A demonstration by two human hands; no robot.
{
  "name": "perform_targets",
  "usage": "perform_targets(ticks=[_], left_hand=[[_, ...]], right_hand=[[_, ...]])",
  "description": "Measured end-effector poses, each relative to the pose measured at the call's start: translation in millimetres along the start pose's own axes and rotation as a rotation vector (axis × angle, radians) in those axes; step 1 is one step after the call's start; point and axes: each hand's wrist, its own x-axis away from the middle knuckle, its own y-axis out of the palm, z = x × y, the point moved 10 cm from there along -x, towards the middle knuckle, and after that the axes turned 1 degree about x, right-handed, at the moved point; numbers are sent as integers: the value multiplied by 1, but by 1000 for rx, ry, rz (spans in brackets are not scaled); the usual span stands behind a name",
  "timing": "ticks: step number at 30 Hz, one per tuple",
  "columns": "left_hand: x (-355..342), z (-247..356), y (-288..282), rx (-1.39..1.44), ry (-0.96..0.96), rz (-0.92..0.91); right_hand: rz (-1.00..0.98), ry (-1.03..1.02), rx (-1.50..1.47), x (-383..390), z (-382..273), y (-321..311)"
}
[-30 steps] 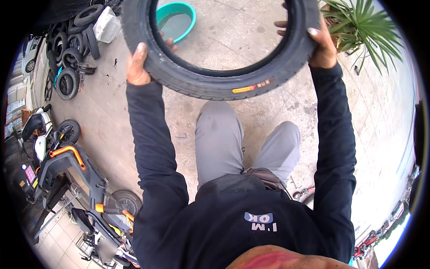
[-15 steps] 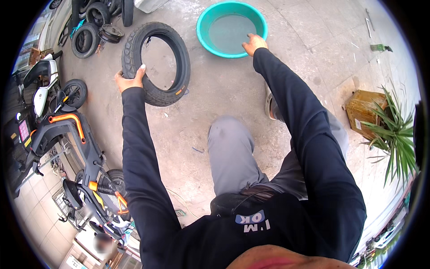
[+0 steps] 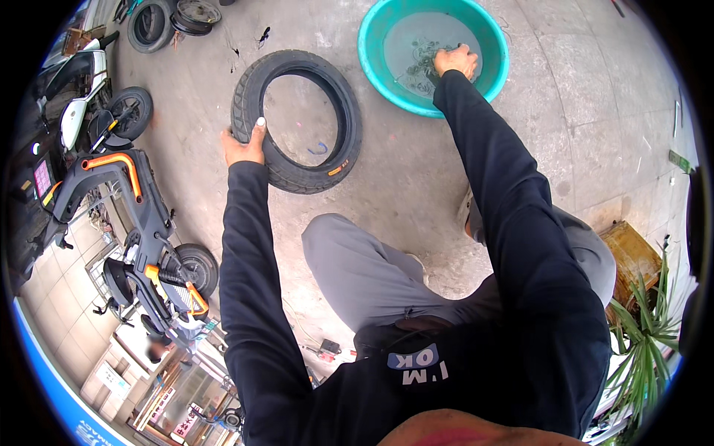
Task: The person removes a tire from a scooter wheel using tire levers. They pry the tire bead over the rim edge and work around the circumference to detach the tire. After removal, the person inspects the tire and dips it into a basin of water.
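Note:
My left hand [image 3: 244, 148] is closed around the near left side of a black tire [image 3: 348, 123], thumb over its inner edge. The tire is a bare ring with an orange mark on its sidewall, and bare ground shows through its middle. To the right of it stands a round green basin [image 3: 375, 61] of cloudy water. My right hand [image 3: 457, 62] is down in the basin at the water, fingers curled together. Ripples and bubbles spread on the water beside it. Whatever those fingers may hold is hidden.
An electric scooter [image 3: 152, 186] with orange trim stands at the left, another white and black one [image 3: 78, 111] beyond it. More tires [image 3: 151, 26] and a wheel rim [image 3: 195, 16] lie at the far left. A brown planter [image 3: 632, 260] with a spiky plant [image 3: 647, 346] is on the right.
My right hand has gone from above the basin's near rim down to the water, which is now stirred up. My left hand keeps its hold on the tire. The whole view has shifted.

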Motion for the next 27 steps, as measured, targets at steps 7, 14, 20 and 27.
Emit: perform_targets(ticks=[7,14,20,27], left_hand=[[23,29,6,49,-54,-185],[61,17,24,-92,-93,-164],[71,4,19,-77,-212,-125],[69,-17,18,-70,-156,-108]], right_hand=[[-726,301,-934,36,-26,70],[-1021,-409,-844,293,-154,-24],[-1220,-269,-1232,366,-167,-94],[-1414,488,-1194,394,-88,-89]])
